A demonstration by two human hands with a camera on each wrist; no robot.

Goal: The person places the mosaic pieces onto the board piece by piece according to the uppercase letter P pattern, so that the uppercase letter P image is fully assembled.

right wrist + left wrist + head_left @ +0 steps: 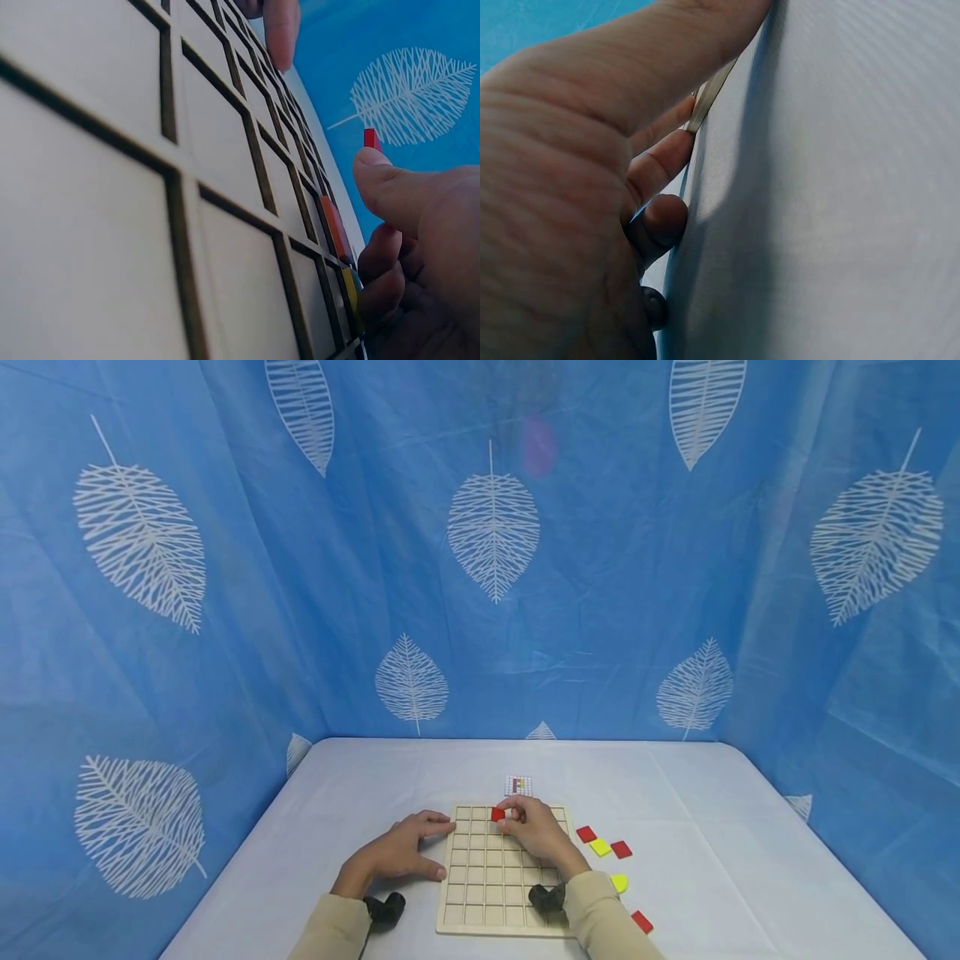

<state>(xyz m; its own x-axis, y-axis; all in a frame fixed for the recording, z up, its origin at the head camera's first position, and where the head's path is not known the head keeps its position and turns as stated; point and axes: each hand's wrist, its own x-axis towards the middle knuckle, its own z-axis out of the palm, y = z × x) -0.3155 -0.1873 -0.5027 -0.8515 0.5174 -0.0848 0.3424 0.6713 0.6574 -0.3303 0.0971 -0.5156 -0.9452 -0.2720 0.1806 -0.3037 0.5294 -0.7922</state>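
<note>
A pale wooden grid board [474, 893] lies on the white table. My right hand [538, 831] is over its far part and pinches a small red square tile [371, 140] between thumb and fingers. Lower in the right wrist view, an orange-red tile [337, 229] and a yellow tile [351, 296] sit in board cells, beside the curled lower fingers; in the head view this hand hides that part. My left hand [402, 846] rests at the board's left edge, fingers and thumb spread along it and holding no tile. Its fingertips meet the board's side in the left wrist view.
Right of the board lie loose tiles: a red one [586, 834], a yellow one [600, 847], another red one [621, 849], a yellow rounded one [618, 882] and a nearer red one [642, 922]. A small printed grid card [518, 786] lies behind the board. Blue leaf-patterned curtain [600, 610] surrounds the table.
</note>
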